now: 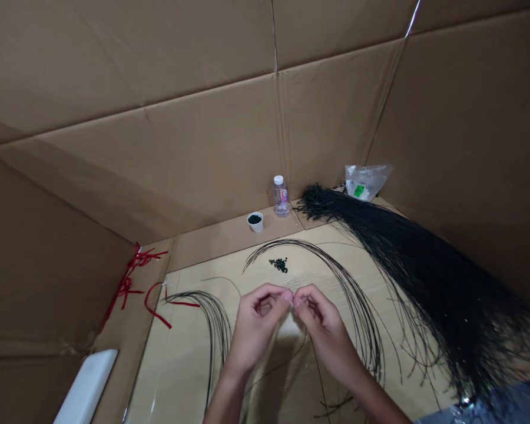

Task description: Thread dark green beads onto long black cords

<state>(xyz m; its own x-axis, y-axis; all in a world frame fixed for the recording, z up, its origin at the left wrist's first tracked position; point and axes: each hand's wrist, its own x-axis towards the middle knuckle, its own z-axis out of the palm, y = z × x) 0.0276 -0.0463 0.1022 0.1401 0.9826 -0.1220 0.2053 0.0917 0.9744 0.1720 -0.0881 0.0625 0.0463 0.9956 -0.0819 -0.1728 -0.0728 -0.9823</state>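
My left hand (257,321) and my right hand (318,321) meet fingertip to fingertip above the cardboard work surface (189,365). Both are closed in a pinch on a thin black cord (307,344) that hangs down between them. Whether a bead is also in the pinch is too small to see. Just beyond the fingers lies a small pile of black beads (278,264). Curved black cords (357,294) arc round the hands to the right. A second bunch of black cords (216,318) lies to the left.
A big bundle of black cords (424,265) fills the right side. At the back stand a white cup of beads (255,221), a small water bottle (281,196) and a plastic bag (365,181). Red ties (135,277) lie at left, a white object (88,386) at lower left. Cardboard walls enclose everything.
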